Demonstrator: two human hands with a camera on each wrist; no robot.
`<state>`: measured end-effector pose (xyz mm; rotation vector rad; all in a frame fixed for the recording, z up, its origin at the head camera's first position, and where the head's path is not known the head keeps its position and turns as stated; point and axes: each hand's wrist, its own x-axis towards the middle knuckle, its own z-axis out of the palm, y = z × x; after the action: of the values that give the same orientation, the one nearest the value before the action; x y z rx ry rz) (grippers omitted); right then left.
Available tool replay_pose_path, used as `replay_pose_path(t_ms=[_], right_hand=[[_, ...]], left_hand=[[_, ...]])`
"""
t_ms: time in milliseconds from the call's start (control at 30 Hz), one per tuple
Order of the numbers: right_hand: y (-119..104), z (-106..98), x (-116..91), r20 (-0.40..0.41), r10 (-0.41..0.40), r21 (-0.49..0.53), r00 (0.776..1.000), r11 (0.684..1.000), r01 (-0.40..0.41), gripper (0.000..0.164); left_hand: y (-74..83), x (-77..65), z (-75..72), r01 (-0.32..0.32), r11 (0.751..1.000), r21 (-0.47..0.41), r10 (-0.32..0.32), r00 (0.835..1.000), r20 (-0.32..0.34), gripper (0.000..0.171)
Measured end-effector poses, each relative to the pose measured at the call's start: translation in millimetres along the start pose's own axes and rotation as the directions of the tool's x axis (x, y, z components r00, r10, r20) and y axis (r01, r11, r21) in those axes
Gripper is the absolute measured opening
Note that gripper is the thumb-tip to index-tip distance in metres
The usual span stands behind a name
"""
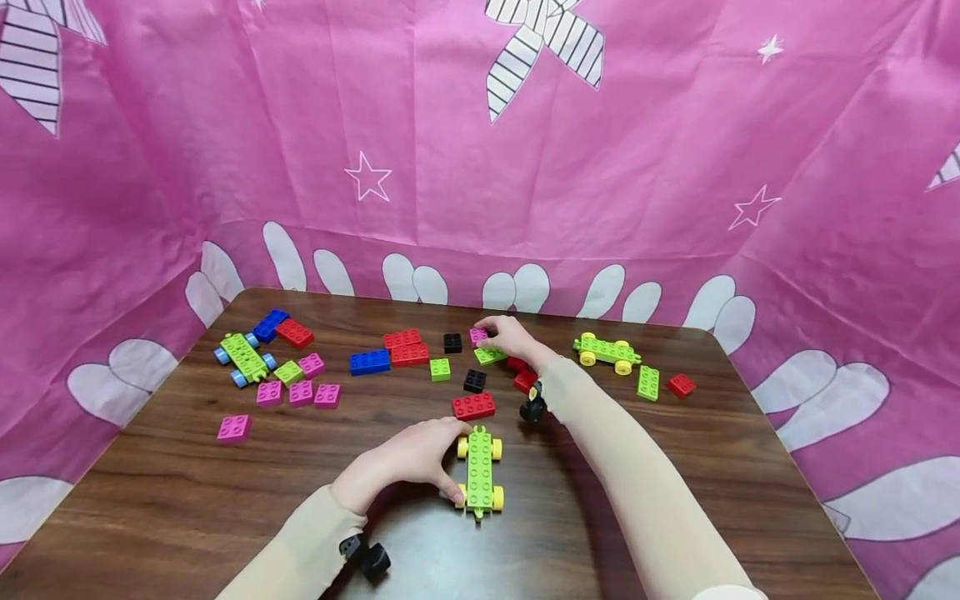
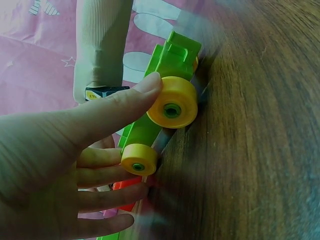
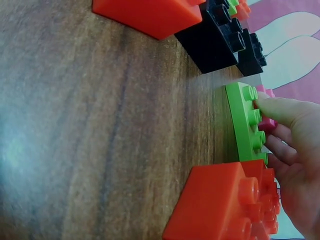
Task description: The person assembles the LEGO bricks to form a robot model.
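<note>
Head view: a car [image 1: 479, 473] sits on the bench [image 1: 675, 483], the left hand [image 1: 414, 451] spread wide alongside, thumb touching 1 wheel [image 2: 184, 111]; beyond the car, the right hand [image 1: 512, 338] pinches a pink brick [image 1: 477, 335].

A pink backdrop [image 1: 637, 167] printed with white stars [image 1: 769, 49] and striped bows [image 1: 575, 47] hangs around a dark wood-grain table [image 1: 150, 517]. At the left sits a lime-green chassis [image 1: 243, 357] with blue wheels [image 1: 239, 378]; at far right, a red brick [image 1: 681, 385].
</note>
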<state>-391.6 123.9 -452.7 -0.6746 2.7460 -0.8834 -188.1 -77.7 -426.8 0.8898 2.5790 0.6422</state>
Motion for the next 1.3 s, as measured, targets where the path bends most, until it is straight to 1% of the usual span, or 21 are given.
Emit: replay_pose_path(t_ms=[167,300,433,567,700,900,967,1133,1300], right_hand=[[-0.7,-0.6,-2.3,-0.047,0.002,-0.006,0.999,1.0,-0.002,0.038],[-3.0,-3.3,-6.3,-0.097,0.0,0.031,0.995,1.0,0.003,0.037],[-6.7,-7.2,-15.6,-0.142,-0.022,0.061,0.99,0.998,0.031,0.038],[-12.1,-11.3,-29.5,-0.194,-0.056,0.073,0.979,0.995,0.071,0.038],[-22.0,-14.0,-45.6,-0.244,-0.074,0.099,0.967,0.99,0.101,0.037],[-37.4,-12.2,-68.0,-0.29,-0.04,0.231,0.956,0.967,0.11,0.035],[-42.0,-10.5,-75.9,-0.307,-0.035,0.257,0.951,0.959,0.118,0.034],[-48.7,-3.6,-97.9,-0.327,-0.039,0.275,0.944,0.952,0.134,0.034],[-54.3,4.7,-121.4,-0.308,-0.025,0.313,0.951,0.941,0.126,0.035]], left_hand=[[-0.2,-0.1,-0.3,-0.002,1.0,-0.007,0.002,1.0,-0.001,0.091],[0.5,0.2,-1.3,-0.007,1.0,0.001,0.007,1.0,-0.01,0.091],[1.8,1.8,-1.2,-0.01,1.0,-0.003,0.01,1.0,-0.013,0.09],[3.9,4.9,-0.5,-0.025,1.0,0.008,0.025,1.0,-0.018,0.09],[4.6,6.9,-0.5,-0.027,1.0,0.016,0.028,0.999,-0.021,0.09],[1.6,7.1,-1.9,-0.021,1.0,0.013,0.022,1.0,-0.021,0.091],[0.6,6.1,-3.0,-0.017,1.0,0.006,0.018,1.0,-0.019,0.091],[0.2,2.5,-3.9,-0.003,1.0,-0.013,0.003,1.0,-0.012,0.091],[0.1,-0.3,-3.4,0.007,1.0,-0.024,-0.007,1.0,-0.005,0.091]])
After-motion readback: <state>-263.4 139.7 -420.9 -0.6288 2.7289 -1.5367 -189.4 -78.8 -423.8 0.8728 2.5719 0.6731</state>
